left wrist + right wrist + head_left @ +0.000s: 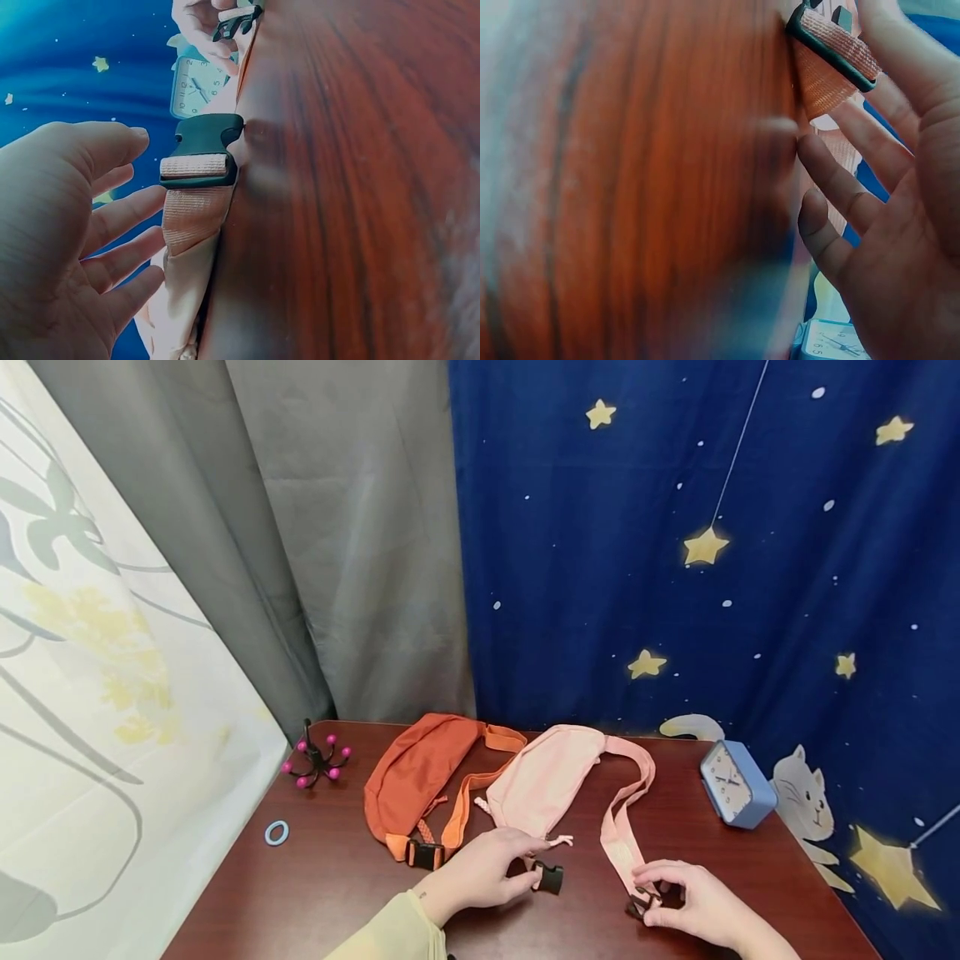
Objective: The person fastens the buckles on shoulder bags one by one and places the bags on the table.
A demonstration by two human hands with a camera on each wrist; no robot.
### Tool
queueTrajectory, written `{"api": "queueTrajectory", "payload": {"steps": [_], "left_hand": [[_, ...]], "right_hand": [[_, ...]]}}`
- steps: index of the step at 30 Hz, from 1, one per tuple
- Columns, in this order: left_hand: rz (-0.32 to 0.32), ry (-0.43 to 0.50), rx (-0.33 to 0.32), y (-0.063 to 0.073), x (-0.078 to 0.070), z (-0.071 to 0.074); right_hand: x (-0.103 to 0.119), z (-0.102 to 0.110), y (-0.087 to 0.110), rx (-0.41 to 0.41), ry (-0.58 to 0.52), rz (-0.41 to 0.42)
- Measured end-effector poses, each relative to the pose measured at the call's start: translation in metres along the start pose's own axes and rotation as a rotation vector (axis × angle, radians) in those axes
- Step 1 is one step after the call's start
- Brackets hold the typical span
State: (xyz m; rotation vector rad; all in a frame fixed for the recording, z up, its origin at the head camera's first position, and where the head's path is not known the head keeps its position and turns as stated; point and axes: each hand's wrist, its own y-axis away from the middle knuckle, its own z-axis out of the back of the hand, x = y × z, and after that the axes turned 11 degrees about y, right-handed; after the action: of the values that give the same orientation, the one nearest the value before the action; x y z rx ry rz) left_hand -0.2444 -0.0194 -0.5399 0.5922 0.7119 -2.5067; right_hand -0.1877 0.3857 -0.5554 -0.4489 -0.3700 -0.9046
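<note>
A pink waist bag [543, 777] lies on the table, its buckle unfastened. Near its black socket half [210, 139] is my left hand [487, 868], thumb and fingers spread apart; in the left wrist view the fingertips stop right at the strap's edge. To the right, the loose pink strap [618, 835] runs down to the black prong half [642, 903] of the buckle. My right hand [693, 897] holds this half between thumb and forefinger, its other fingers loosely extended in the right wrist view. The prong half sits tilted, partly covered by the thumb.
An orange waist bag [420, 768] with a fastened black buckle [425, 854] lies left of the pink one. Further left are a blue ring [277, 833] and a black rack with pink knobs [318, 762]. A blue alarm clock [738, 785] stands at the right. Curtains hang behind the table.
</note>
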Motion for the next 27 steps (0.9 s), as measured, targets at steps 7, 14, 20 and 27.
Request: {"api": "queueTrajectory", "payload": {"steps": [7,14,20,27], "left_hand": [[0.017,-0.003,0.024,-0.004,0.001,-0.003],[0.05,-0.003,0.032,-0.004,0.003,-0.006],[0.069,-0.001,0.043,-0.003,0.005,-0.011],[0.075,0.027,0.05,-0.003,0.007,-0.012]], "right_hand": [[-0.007,0.003,-0.002,0.023,0.106,-0.01],[-0.006,0.0,-0.007,-0.022,0.098,0.013],[-0.005,-0.002,-0.015,-0.056,0.096,0.033],[-0.005,0.0,-0.027,-0.019,0.055,-0.043]]}}
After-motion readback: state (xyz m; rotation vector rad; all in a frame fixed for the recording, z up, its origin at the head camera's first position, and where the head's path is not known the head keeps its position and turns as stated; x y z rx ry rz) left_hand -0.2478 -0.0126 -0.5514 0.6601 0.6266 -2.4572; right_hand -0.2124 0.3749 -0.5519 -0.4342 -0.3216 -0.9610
